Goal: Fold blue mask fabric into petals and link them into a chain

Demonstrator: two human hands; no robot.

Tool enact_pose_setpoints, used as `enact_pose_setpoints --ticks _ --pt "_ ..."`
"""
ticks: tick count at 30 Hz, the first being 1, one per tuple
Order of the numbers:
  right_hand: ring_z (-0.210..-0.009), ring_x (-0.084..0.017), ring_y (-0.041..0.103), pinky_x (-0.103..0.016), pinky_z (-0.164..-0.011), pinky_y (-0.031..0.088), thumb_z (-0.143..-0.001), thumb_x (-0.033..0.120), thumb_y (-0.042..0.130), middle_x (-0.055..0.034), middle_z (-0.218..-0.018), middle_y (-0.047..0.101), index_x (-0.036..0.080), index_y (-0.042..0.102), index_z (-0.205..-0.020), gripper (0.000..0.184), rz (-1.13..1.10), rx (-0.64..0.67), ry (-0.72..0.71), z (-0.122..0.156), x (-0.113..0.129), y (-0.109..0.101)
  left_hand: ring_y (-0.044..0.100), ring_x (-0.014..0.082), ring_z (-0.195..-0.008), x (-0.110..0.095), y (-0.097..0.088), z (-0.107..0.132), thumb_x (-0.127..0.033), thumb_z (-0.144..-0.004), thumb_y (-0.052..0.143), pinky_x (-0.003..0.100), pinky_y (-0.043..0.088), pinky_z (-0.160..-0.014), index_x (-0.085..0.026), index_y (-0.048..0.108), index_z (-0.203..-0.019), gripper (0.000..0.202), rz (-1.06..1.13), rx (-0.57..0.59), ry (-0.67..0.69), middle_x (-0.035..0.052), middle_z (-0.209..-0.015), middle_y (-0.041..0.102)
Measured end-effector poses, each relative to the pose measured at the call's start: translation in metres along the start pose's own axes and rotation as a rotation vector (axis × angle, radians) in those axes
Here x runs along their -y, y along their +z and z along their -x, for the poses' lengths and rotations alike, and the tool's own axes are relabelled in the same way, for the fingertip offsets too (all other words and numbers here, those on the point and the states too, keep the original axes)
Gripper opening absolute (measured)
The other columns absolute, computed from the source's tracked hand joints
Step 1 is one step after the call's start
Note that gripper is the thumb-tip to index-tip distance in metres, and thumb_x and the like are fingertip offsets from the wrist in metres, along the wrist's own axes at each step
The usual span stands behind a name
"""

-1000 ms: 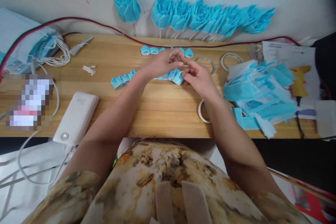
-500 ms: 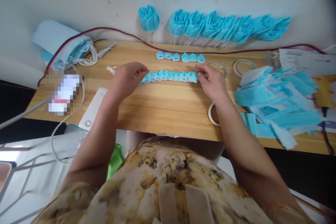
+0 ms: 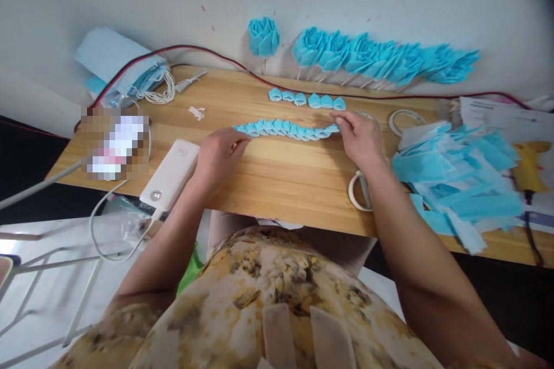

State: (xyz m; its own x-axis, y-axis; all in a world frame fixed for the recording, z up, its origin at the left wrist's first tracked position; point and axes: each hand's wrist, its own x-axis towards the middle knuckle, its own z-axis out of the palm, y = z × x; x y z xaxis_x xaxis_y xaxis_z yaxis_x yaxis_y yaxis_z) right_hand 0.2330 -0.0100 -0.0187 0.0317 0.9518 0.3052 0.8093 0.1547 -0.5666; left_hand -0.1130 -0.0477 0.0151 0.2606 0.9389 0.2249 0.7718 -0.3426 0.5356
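A strip of overlapping folded light-blue petals [image 3: 285, 128], made of thin fabric-like material, stretches between my two hands just over the wooden table. My left hand [image 3: 223, 153] pinches its left end, thumb and fingers together. At the other end, my right hand [image 3: 359, 134] grips the tip between thumb and fingertips. The strip bows up on the left and dips towards the right. Behind it, a row of small folded blue petals [image 3: 288, 96] sits on the tabletop in two short groups.
Blue flowers [image 3: 359, 52] on thin sticks lean along the wall. Blue fabric pieces [image 3: 459, 167] pile up at right, near tape rolls [image 3: 358, 191] and a yellow glue gun [image 3: 530, 166]. At left are a white power bank [image 3: 171, 176], a blurred phone [image 3: 116, 147] and a bundle of masks [image 3: 121, 66].
The strip now spans wider between my hands and its right part sags. My left hand has come nearer to me, baring the strip's left end. The view has shifted slightly.
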Motion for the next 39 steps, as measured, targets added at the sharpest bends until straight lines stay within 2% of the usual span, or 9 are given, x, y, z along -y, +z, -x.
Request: enact_pose_setpoints --ticks 7,10,13,18,23,27,30,35,39 --pt "-0.093 -0.031 0.076 -0.052 -0.084 0.061 -0.089 0.036 0.070 -0.0079 -0.106 0.082 0.030 0.074 -0.126 0.038 -0.158 0.119 0.009 0.001 -0.008 -0.001 0.072 0.0251 -0.099 -0.052 0.025 -0.014 -0.022 -0.103 0.051 0.036 0.053 -0.088 -0.019 0.080 -0.102 0.029 -0.032 0.198 0.225 0.0106 -0.101 0.080" --pt "-0.089 -0.030 0.073 -0.051 -0.084 0.059 -0.093 0.037 0.065 -0.0082 -0.100 0.079 0.027 0.072 -0.131 0.040 -0.053 0.106 -0.008 0.008 -0.005 -0.002 0.074 0.0281 -0.101 -0.079 0.046 -0.020 -0.020 -0.103 0.050 0.038 0.054 -0.088 -0.018 0.078 -0.117 0.031 -0.109 0.351 0.355 0.0129 -0.107 0.080" --pt "-0.104 -0.035 0.070 -0.055 -0.094 0.055 -0.100 0.038 0.056 -0.0132 -0.107 0.078 0.024 0.069 -0.138 0.042 0.145 0.114 -0.088 0.015 0.004 -0.006 0.075 0.0298 -0.096 -0.093 0.062 -0.026 -0.018 -0.103 0.047 0.039 0.053 -0.083 -0.017 0.072 -0.129 0.036 -0.214 0.445 0.399 0.0145 -0.109 0.080" --pt "-0.119 -0.043 0.064 -0.061 -0.098 0.048 -0.103 0.040 0.052 -0.0199 -0.125 0.073 0.021 0.063 -0.146 0.048 0.376 0.182 -0.144 0.024 0.014 -0.011 0.076 0.0306 -0.097 -0.092 0.075 -0.032 -0.015 -0.102 0.045 0.038 0.051 -0.080 -0.016 0.063 -0.142 0.044 -0.310 0.474 0.407 0.0139 -0.108 0.080" --pt "-0.122 -0.044 0.062 -0.059 -0.100 0.047 -0.104 0.040 0.052 -0.0203 -0.129 0.071 0.020 0.060 -0.149 0.050 0.361 0.202 -0.113 0.026 0.012 -0.006 0.076 0.0307 -0.094 -0.089 0.081 -0.031 -0.018 -0.104 0.042 0.038 0.050 -0.077 -0.017 0.057 -0.148 0.047 -0.351 0.442 0.399 0.0137 -0.106 0.080" --pt "-0.121 -0.042 0.063 -0.058 -0.100 0.048 -0.105 0.044 0.051 -0.0175 -0.127 0.072 0.024 0.061 -0.147 0.048 0.325 0.169 -0.125 0.026 0.007 -0.002 0.076 0.0301 -0.090 -0.093 0.085 -0.034 -0.016 -0.104 0.040 0.038 0.049 -0.074 -0.016 0.062 -0.139 0.042 -0.372 0.452 0.388 0.0143 -0.103 0.080" --pt "-0.122 -0.039 0.064 -0.059 -0.104 0.048 -0.105 0.051 0.051 -0.0144 -0.127 0.074 0.027 0.064 -0.142 0.046 0.173 0.156 -0.099 0.024 0.000 -0.002 0.077 0.0300 -0.089 -0.100 0.083 -0.038 -0.014 -0.103 0.040 0.037 0.049 -0.072 -0.015 0.065 -0.131 0.038 -0.395 0.508 0.354 0.0152 -0.102 0.080" --pt "-0.108 -0.029 0.070 -0.050 -0.102 0.054 -0.105 0.062 0.046 -0.0100 -0.122 0.077 0.027 0.066 -0.135 0.051 -0.366 0.054 0.088 0.018 -0.014 -0.013 0.077 0.0326 -0.093 -0.108 0.077 -0.043 -0.015 -0.103 0.042 0.037 0.049 -0.072 -0.014 0.067 -0.128 0.035 -0.414 0.580 0.313 0.0167 -0.102 0.080" --pt "-0.110 -0.029 0.069 -0.051 -0.103 0.055 -0.102 0.054 0.055 -0.0079 -0.120 0.078 0.029 0.069 -0.129 0.040 -0.340 0.060 0.078 0.016 -0.006 -0.021 0.077 0.0334 -0.094 -0.104 0.080 -0.041 -0.017 -0.104 0.039 0.039 0.051 -0.074 -0.015 0.067 -0.129 0.038 -0.378 0.553 0.328 0.0158 -0.103 0.080"
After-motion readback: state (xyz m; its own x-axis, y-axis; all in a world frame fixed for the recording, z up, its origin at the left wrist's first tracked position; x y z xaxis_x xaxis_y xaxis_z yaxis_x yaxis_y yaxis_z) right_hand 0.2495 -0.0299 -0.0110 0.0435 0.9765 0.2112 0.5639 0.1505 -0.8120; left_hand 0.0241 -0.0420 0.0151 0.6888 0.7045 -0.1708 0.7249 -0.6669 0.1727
